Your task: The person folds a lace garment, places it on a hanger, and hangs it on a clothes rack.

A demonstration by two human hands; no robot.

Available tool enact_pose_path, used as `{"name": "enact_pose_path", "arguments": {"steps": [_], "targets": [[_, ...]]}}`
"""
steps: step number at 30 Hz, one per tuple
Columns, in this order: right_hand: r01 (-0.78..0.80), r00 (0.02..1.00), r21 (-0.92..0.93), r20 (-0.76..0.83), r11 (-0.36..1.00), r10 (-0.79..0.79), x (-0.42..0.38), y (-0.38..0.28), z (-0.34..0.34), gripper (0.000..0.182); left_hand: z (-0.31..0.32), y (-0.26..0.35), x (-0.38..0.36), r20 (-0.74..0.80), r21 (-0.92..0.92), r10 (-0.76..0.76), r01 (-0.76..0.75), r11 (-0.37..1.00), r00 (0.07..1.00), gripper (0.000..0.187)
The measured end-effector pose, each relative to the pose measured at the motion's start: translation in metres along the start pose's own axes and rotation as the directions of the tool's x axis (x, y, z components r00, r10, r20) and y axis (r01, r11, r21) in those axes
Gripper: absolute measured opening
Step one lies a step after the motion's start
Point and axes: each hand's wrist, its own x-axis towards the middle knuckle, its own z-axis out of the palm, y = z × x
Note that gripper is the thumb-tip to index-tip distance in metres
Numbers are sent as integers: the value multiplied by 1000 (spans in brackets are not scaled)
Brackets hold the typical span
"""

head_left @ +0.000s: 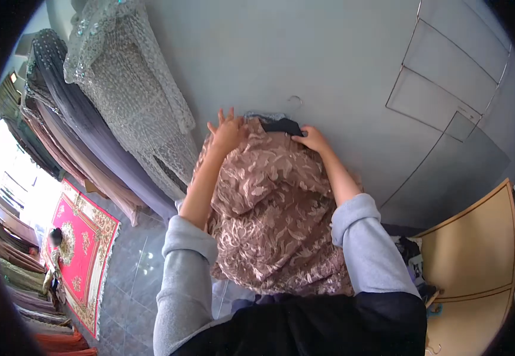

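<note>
A brownish-pink lace dress (pixel 269 237) with raised leaf patterns bulges out in front of me, near the wall. Above its neckline shows a hanger's metal hook (pixel 295 99). My left hand (pixel 228 135) rests on the dress's left shoulder with the fingers spread. At the other shoulder, my right hand (pixel 314 141) grips the edge of the dress between thumb and fingers, beside a dark cloth patch (pixel 282 126). A strip of grey-blue sparkly fabric (pixel 263 115) peeks out behind the neckline. Folds of lace hide the rest of the hanger.
To the left hangs a silver beaded gown (pixel 133 89), with a grey-blue gown (pixel 85 118) and several more behind it. A red patterned rug (pixel 82 249) lies on the tiled floor, where a person (pixel 56 261) is. A wire rack (pixel 441 77) and a wooden panel (pixel 471 237) stand right.
</note>
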Motion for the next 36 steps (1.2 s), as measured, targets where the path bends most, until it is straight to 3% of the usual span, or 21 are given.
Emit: {"name": "enact_pose_path", "arguments": {"steps": [1, 3, 4, 5, 7, 9, 11, 13, 15, 18, 20, 21, 23, 24, 25, 28, 30, 32, 34, 36], "targets": [[1, 992, 245, 125, 969, -33, 10, 10, 0, 61, 5, -1, 7, -15, -3, -17, 17, 1000, 1000, 41], [54, 996, 289, 46, 956, -71, 26, 30, 12, 61, 7, -13, 24, -29, 23, 3, -2, 1000, 1000, 47], [96, 995, 330, -22, 939, -94, 29, 26, 6, 61, 1, -14, 30, 65, 7, -19, 18, 1000, 998, 48], [105, 994, 322, -28, 941, -101, 34, 22, -2, 61, -8, -14, 32, 160, -8, -41, 42, 999, 986, 49], [150, 988, 239, -78, 959, -135, 29, 10, -21, 62, -22, -19, 41, 185, -58, -43, 55, 997, 982, 58], [224, 974, 250, -100, 942, -205, 22, -9, -44, 61, -50, -18, 42, 335, -112, 38, 0, 994, 941, 68], [276, 959, 221, -121, 935, -255, 18, -28, -63, 57, -66, -15, 43, 306, -111, 84, -52, 993, 948, 73], [425, 902, 194, -167, 884, -397, 12, -46, -77, 52, -90, -7, 32, 301, -132, 192, -158, 978, 934, 70], [440, 889, 90, -184, 893, -420, 0, -70, -92, 47, -106, 4, 16, 305, -137, 226, -192, 972, 925, 68], [434, 885, 15, -196, 901, -423, -36, -115, -114, 45, -119, 2, -12, 221, -145, 348, -322, 935, 911, 59], [486, 846, 9, -257, 874, -468, -66, -144, -123, 30, -130, -1, -40, 44, -122, 449, -442, 889, 892, 49], [496, 825, -52, -282, 867, -490, -82, -157, -126, 29, -134, -1, -56, 43, -122, 450, -442, 888, 892, 49], [477, 830, -41, -306, 878, -466, -109, -176, -131, 31, -148, 3, -89, -218, -36, 502, -521, 853, 837, 42], [460, 808, -207, -307, 864, -503, -126, -186, -135, 36, -157, 4, -106, -262, 18, 514, -528, 849, 817, 37], [420, 817, -260, -309, 869, -487, -144, -196, -136, 41, -162, 3, -120, -259, 12, 518, -533, 846, 815, 37], [312, 857, -389, -278, 867, -434, -187, -210, -137, 56, -177, 3, -150, -451, 133, 547, -553, 822, 705, 27], [129, 921, -413, -287, 901, -264, -200, -203, -129, 61, -188, 5, -170, -455, 157, 568, -566, 810, 686, 26], [119, 902, -409, -338, 905, -271, -223, -210, -125, 56, -194, 7, -191, -459, 183, 594, -584, 791, 660, 26], [-18, 882, -519, -411, 855, -231, -239, -213, -127, 54, -195, 12, -203, -463, 270, 650, -603, 751, 603, 28], [-48, 864, -509, -453, 859, -220, -269, -220, -126, 50, -193, 14, -228, -479, 263, 649, -609, 748, 591, 28]]}}
